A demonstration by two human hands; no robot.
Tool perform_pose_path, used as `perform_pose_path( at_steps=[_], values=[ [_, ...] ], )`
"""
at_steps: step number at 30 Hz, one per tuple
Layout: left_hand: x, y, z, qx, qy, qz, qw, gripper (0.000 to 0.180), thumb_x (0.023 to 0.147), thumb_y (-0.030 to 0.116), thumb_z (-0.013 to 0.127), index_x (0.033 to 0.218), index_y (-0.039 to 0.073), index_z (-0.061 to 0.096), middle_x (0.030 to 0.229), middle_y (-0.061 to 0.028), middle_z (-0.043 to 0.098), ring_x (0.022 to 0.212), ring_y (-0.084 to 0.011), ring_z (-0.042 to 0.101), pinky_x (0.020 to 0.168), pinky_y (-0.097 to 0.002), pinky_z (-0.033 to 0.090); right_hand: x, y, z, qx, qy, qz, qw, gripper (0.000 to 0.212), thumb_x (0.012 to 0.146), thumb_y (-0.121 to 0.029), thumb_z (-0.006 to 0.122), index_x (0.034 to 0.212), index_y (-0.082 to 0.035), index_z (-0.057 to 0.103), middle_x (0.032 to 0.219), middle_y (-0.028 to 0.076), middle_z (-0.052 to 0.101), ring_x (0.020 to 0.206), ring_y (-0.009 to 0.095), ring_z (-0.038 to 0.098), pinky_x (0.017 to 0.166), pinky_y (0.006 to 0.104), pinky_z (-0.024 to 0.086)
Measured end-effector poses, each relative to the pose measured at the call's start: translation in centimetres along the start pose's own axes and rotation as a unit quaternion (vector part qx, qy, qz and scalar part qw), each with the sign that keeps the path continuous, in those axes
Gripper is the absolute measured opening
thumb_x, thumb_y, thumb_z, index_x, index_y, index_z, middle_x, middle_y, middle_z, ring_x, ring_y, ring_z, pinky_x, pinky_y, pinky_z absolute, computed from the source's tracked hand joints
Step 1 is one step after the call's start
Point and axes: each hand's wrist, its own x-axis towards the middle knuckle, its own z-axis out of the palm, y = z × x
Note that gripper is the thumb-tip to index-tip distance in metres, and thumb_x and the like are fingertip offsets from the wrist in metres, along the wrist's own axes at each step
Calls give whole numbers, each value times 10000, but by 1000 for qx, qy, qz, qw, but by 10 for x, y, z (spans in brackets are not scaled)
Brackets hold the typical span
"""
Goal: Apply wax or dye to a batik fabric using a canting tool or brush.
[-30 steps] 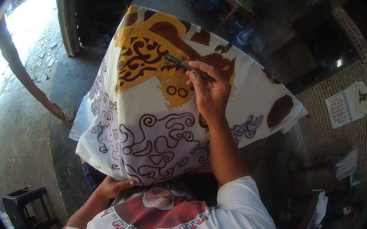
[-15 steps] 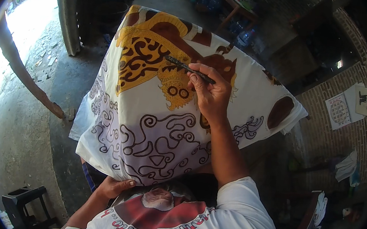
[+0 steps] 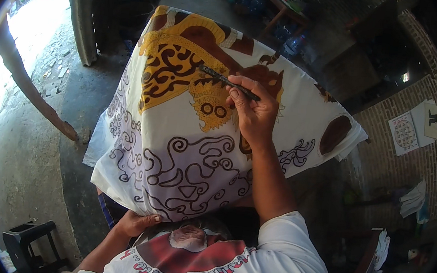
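A large white cloth [image 3: 296, 107] drapes in front of me, drawn with brown scrolls on pale purple and yellow-and-brown figures. Pinched between the thumb and fingers of my right hand [image 3: 255, 108] is a slim dark brush [image 3: 229, 83]. Its tip points up-left at the yellow patterned part, by the brown curls; whether it touches the cloth I cannot tell. My left hand [image 3: 136, 223] is at the cloth's near edge, close to my body. The left thumb lies on top along the edge, while the fingers are hidden under the cloth.
A black plastic stool [image 3: 32, 237] stands at the lower left. A leaning wooden post [image 3: 31, 90] rises at the left, near a bright opening. Behind the cloth is a wooden table [image 3: 277, 4] with bottles. Paper sheets [image 3: 404, 133] hang on the brick wall [image 3: 382, 103] at the right.
My right hand and the brush have shifted slightly to the right. The left hand and the cloth stay where they were.
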Motion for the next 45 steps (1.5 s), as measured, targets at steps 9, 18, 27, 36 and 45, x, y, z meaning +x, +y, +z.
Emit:
perform_pose_path(
  at_steps=[9, 18, 27, 36, 45],
  values=[
    [0, -1, 1, 2, 7, -6, 1000, 488, 920, 76, 700, 1360, -66, 545, 1291, -138, 660, 1197, -241, 618, 1061, -373, 454, -1, 6, 3, 2, -7, -2, 1000, 175, 960, 13, 654, 1123, -20, 709, 1030, 54, 699, 881, 86, 687, 729, 220, 601],
    [-3, 8, 6, 13, 25, -22, 999, 447, 922, 99, 711, 1321, -61, 587, 1249, -122, 682, 1154, -225, 635, 1035, -362, 464, 2, -2, 0, -8, 1, -13, 1000, 171, 957, 20, 656, 1116, -10, 710, 1048, 64, 706, 840, 82, 684, 706, 216, 588],
    [-2, -1, 1, 20, 29, -25, 999, 436, 924, 94, 704, 1312, -67, 589, 1242, -124, 683, 1150, -228, 637, 1029, -362, 469, -1, 1, -3, -29, -4, -6, 1000, 167, 958, 9, 661, 1118, -3, 709, 1050, 67, 703, 813, 83, 670, 710, 227, 580],
    [0, 3, 6, -7, 22, -1, 1000, 448, 919, 58, 694, 1330, -69, 568, 1260, -135, 675, 1166, -239, 634, 1047, -364, 466, -1, -3, -9, -13, 42, -10, 999, 181, 974, -1, 644, 1149, 26, 682, 1057, 83, 699, 847, 95, 682, 720, 243, 592],
    [2, -7, -1, -9, 22, 5, 1000, 442, 911, 31, 704, 1320, -71, 571, 1240, -137, 683, 1138, -242, 650, 1022, -373, 489, -6, -6, -3, 16, 36, 6, 999, 166, 974, -9, 647, 1133, 26, 683, 1068, 98, 703, 859, 114, 701, 700, 249, 606]
  ],
)
